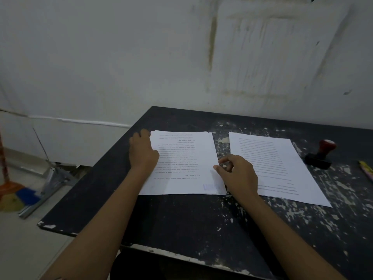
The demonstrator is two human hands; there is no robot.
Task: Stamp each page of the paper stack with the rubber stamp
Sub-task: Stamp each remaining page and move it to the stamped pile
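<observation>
Black and paint-chipped, the table (pixel 181 219) carries two paper stacks side by side at mid-frame, the left stack (pixel 181 158) bearing a purple stamp mark (pixel 211 187) near its lower right corner. The left hand (pixel 142 152) lies bent-fingered over that stack's left edge, grip unclear, while the right hand (pixel 238 174) pinches its right edge between thumb and forefinger (pixel 222 160), hiding part of the right stack (pixel 272 168). Further right, apart from both hands, stands the red-handled rubber stamp (pixel 321 154); a broom (pixel 12 190) shows at lower left.

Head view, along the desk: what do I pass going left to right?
left hand → left paper stack → right hand → right paper stack → rubber stamp → yellow object at the frame edge
</observation>
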